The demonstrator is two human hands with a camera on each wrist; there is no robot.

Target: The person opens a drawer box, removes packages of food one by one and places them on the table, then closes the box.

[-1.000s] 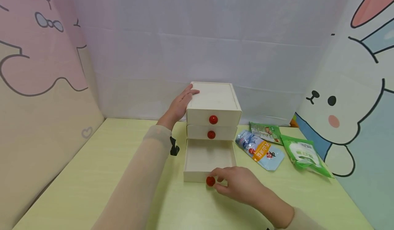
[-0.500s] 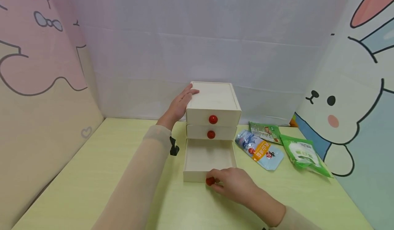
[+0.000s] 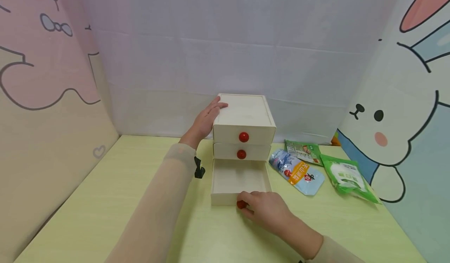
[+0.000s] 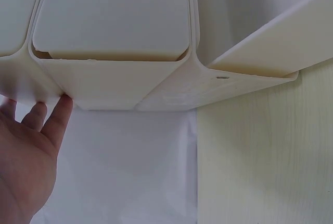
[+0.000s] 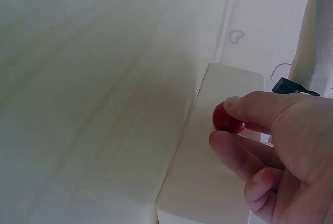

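Observation:
A white three-tier drawer cabinet (image 3: 242,110) stands at the back of the table, with a round red knob on each drawer. Its bottom drawer (image 3: 240,177) is pulled out, and I see only its bare white inside. Thumb and index finger of my right hand (image 3: 267,212) pinch that drawer's red knob (image 5: 229,119), as the right wrist view shows up close. My left hand (image 3: 205,120) rests against the cabinet's upper left side, fingertips over the top edge. In the left wrist view its fingers (image 4: 58,117) are extended and touch the side wall.
Right of the cabinet lie a blue pouch (image 3: 299,172), a flat green packet (image 3: 304,152) and a plumper green-and-white bag (image 3: 348,177). A white cloth (image 3: 168,67) hangs behind, and cartoon-printed panels flank the pale yellow table (image 3: 105,192).
My right hand has closed its thumb and finger on the bottom drawer's knob. The drawer has slid slightly inward. My left hand stays in place.

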